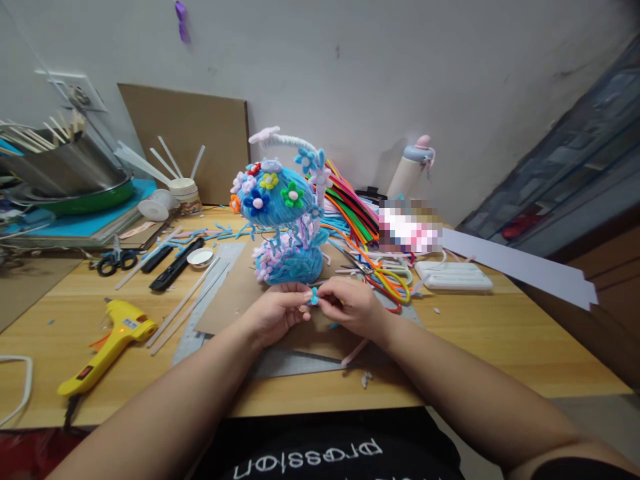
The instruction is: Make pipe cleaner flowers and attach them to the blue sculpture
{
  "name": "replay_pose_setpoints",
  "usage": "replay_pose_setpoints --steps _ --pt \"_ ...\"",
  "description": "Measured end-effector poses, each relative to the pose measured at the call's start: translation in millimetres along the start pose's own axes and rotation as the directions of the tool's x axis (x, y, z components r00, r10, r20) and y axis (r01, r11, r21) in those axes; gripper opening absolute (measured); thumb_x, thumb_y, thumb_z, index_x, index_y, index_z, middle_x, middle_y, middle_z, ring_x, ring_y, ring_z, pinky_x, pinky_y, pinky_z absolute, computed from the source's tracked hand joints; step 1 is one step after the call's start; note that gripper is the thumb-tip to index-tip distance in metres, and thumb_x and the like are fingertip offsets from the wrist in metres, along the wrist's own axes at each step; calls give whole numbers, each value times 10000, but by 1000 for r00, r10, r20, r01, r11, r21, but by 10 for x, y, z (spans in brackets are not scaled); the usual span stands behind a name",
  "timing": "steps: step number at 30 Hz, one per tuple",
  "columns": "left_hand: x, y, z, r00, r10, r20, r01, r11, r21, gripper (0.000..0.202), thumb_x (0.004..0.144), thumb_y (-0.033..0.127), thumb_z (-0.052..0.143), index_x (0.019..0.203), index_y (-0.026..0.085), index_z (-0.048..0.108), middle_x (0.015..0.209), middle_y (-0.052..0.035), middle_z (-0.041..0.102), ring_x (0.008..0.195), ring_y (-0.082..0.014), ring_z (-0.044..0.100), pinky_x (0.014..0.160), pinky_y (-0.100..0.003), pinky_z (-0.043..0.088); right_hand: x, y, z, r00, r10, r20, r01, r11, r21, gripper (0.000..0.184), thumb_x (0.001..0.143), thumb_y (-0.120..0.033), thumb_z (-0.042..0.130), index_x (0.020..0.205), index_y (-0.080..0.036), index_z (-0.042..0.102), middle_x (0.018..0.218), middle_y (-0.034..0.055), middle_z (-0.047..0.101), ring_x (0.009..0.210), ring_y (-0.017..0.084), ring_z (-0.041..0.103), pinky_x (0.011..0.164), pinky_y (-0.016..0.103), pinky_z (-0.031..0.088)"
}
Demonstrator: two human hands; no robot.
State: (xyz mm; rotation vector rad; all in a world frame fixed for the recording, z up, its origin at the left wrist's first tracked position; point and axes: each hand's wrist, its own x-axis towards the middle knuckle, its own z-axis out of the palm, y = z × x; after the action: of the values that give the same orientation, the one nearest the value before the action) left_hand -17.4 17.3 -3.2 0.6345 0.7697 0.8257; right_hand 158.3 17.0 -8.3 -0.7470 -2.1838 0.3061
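Between the fingertips of my left hand (pixel 284 308) and my right hand (pixel 353 303) is a small light-blue pipe-cleaner flower (pixel 314 296). Both hands pinch it from either side, low over a brown cardboard sheet (pixel 227 300). Just behind them stands a fuzzy pipe-cleaner lamp-like craft: a blue domed top (pixel 275 200) dotted with colourful flowers, a blue base (pixel 300 261) with pink flowers, and a white arched stem (pixel 290 141). Scissors with orange handles (pixel 385 279) lie to the right of my right hand.
A yellow glue gun (pixel 113 343) lies at the left, near black scissors (pixel 117 259) and a black cutter (pixel 176 265). Bundled coloured pipe cleaners (pixel 353 213) are behind the craft. A white case (pixel 454 276) and a bottle (pixel 410 170) stand right.
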Motion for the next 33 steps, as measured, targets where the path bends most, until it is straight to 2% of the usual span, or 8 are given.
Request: replay_pose_setpoints --steps 4,10,15,24,26,28,31,33 --pt "0 -10 8 998 58 -9 -58 995 76 109 608 105 737 651 87 637 565 -11 596 456 -69 519 465 -184 467 -4 19 18 1000 10 3 -10 1000 -12 74 792 -176 505 790 -200 575 642 10 590 592 122 530 571 238 415" --pt "-3 -9 10 997 75 3 -74 983 166 211 543 192 792 628 92 627 572 -10 591 475 -73 501 451 -196 448 -11 59 14 996 -82 28 83 996 -41 95 770 -142 495 802 -195 567 647 14 584 597 125 526 558 230 404" --pt "-4 -7 12 996 91 1 -89 972 216 242 529 215 800 635 91 621 574 -6 584 476 -75 498 455 -205 453 -19 72 2 993 -91 72 95 994 -58 99 781 -145 483 804 -197 564 673 22 594 633 132 539 587 234 414" --pt "-8 -13 13 997 77 19 -79 976 201 235 544 199 797 645 90 614 582 -9 590 476 -74 514 470 -203 479 -17 90 -7 996 -57 66 57 998 6 102 757 -131 500 775 -199 573 649 12 583 612 126 530 578 236 410" --pt "-5 -12 7 997 79 6 -79 985 155 203 567 171 782 654 91 617 593 -14 598 495 -78 529 487 -200 490 -11 75 -12 998 7 69 -11 998 57 82 766 -152 516 785 -199 580 665 13 585 620 126 531 590 241 420" --pt "1 -10 -1 996 88 0 -87 991 97 166 598 146 758 677 95 621 601 -15 611 512 -82 546 520 -205 507 -3 52 -12 986 158 56 -166 967 195 68 794 -204 526 834 -197 580 709 17 595 617 122 545 580 240 436" --pt "12 -14 -13 992 127 -12 -127 991 50 146 621 126 737 704 108 617 606 -16 629 537 -96 575 564 -222 521 5 18 7 900 429 76 -412 783 465 137 844 -309 498 889 -187 541 701 0 576 534 101 549 499 220 438" --pt "17 -21 -15 988 151 -18 -150 987 52 156 623 135 741 703 112 609 616 -23 641 558 -108 596 575 -223 515 5 4 33 849 507 146 -499 682 535 166 841 -348 510 862 -184 524 642 -22 550 477 90 529 455 206 417"
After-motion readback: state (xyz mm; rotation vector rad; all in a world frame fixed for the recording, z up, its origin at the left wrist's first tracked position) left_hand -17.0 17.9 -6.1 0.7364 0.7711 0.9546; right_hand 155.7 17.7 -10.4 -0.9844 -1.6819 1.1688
